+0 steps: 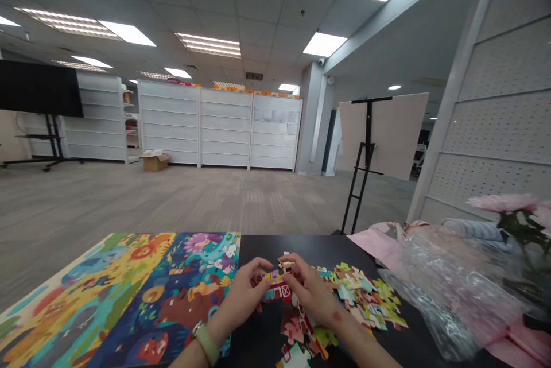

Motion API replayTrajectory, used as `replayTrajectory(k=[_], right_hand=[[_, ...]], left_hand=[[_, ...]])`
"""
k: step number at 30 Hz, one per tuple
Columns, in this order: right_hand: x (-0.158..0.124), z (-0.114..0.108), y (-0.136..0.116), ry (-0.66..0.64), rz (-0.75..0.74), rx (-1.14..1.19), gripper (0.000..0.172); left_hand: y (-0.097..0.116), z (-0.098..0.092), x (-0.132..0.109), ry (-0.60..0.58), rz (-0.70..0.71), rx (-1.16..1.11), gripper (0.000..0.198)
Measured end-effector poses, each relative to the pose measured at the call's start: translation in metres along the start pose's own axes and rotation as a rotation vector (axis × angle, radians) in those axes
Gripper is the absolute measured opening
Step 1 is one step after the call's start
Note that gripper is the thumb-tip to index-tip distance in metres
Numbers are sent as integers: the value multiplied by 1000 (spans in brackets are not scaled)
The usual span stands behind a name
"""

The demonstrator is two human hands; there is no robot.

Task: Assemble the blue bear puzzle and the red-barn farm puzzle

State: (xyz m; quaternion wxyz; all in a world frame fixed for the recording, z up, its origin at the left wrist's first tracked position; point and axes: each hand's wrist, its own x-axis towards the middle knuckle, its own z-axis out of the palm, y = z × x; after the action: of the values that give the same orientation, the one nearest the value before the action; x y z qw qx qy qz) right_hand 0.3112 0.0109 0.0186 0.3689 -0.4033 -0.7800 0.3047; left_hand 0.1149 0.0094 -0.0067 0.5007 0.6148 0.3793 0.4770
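Note:
My left hand [246, 290] and my right hand [306, 287] meet over the dark table, fingers curled and closed. Between them is a small joined group of jigsaw puzzle pieces [275, 292], with red, white and yellow printing. Thumb and fingers of each hand pinch this group, and the fingers partly hide it. Loose jigsaw pieces [365, 296] lie in a heap to the right of my right hand. More pieces [297, 353], some pink, green and white, lie below it, closer to me. A watch with a pale green strap [205, 342] is on my left wrist.
Colourful animal pictures, one yellow [99, 293] and one dark blue [172, 299], cover the table's left side. Clear plastic wrapping [447, 282] and pink flowers [512, 204] crowd the right. Beyond stand an easel board [383, 132], white shelves [224, 130] and a cardboard box [155, 161].

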Motion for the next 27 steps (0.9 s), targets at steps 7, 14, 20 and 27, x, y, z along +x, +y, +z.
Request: replayTrajectory(k=[7, 14, 20, 27], right_hand=[[0, 2, 2, -8, -3, 3, 29], [-2, 2, 2, -3, -7, 29, 30], [-1, 3, 1, -13, 1, 47, 32], [1, 5, 6, 50, 63, 195, 44]], left_hand=[[-3, 0, 1, 11, 0, 46, 41], [-3, 1, 1, 4, -7, 78, 44], [-1, 0, -1, -11, -8, 113, 44], [-5, -1, 2, -24, -32, 30, 49]])
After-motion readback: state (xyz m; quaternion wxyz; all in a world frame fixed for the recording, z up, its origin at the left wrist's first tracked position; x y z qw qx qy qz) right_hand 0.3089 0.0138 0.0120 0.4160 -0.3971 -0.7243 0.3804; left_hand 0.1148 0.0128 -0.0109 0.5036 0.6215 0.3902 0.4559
